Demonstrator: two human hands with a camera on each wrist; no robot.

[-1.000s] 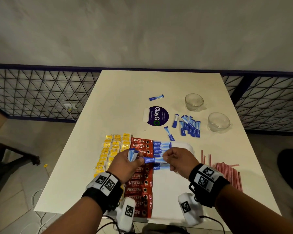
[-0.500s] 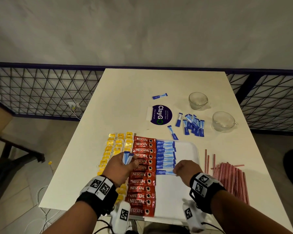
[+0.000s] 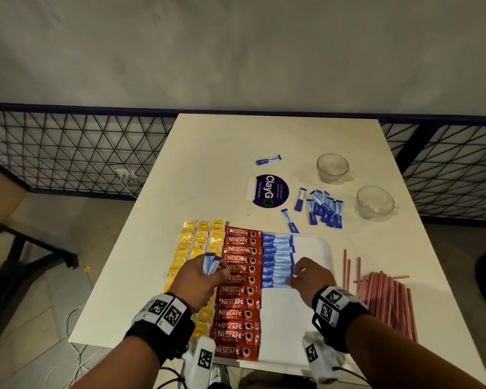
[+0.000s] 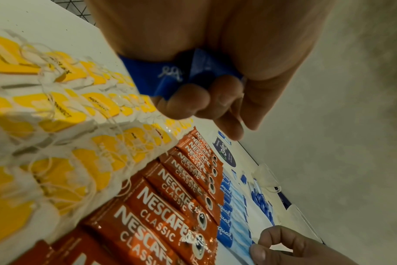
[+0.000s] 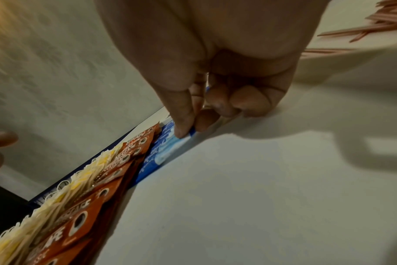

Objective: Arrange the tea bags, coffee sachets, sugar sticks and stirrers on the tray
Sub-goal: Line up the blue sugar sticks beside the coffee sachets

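A white tray point(image 3: 314, 248) lies at the table's near edge. On it run a column of yellow tea bags point(image 3: 199, 240), a column of red coffee sachets point(image 3: 240, 279) and a column of blue sugar sticks point(image 3: 277, 259). My left hand point(image 3: 208, 272) hovers over the tea bags and sachets, gripping a few blue sugar sticks point(image 4: 170, 75). My right hand point(image 3: 295, 276) pinches the right end of the nearest laid sugar stick point(image 5: 172, 143) between thumb and forefinger, flat on the tray. Red stirrers point(image 3: 382, 296) lie right of the tray.
More sugar sticks point(image 3: 324, 210) lie scattered beyond the tray, with one stick point(image 3: 268, 160) farther back. Two glass cups point(image 3: 333, 167) point(image 3: 375, 202) stand at the back right. A round purple sticker point(image 3: 268, 190) marks the table. A metal mesh railing runs behind.
My right hand took a sugar stick from the left hand's bundle and laid it as the nearest one in the blue column. The left hand drew back left with the rest.
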